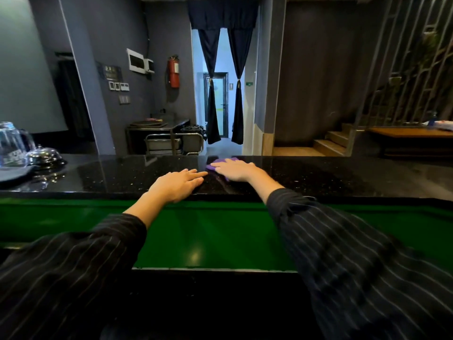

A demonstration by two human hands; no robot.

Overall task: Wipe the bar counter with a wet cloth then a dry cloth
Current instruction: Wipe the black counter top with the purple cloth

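Observation:
The black speckled bar counter point(318, 177) runs across the view in front of me. A purple cloth point(221, 161) lies on it near the far edge, mostly hidden under my right hand point(234, 169), which presses flat on it with fingers spread. My left hand point(177, 182) rests palm down on the bare counter just left of the cloth, fingers extended and holding nothing. Both forearms wear dark pinstriped sleeves.
A silver service bell point(44, 155) and upturned glasses point(11, 143) on a dark mat stand at the counter's left end. A green lower shelf point(220, 236) lies between me and the counter. Beyond are a metal trolley point(171, 143), a curtained doorway and wooden steps point(331, 143).

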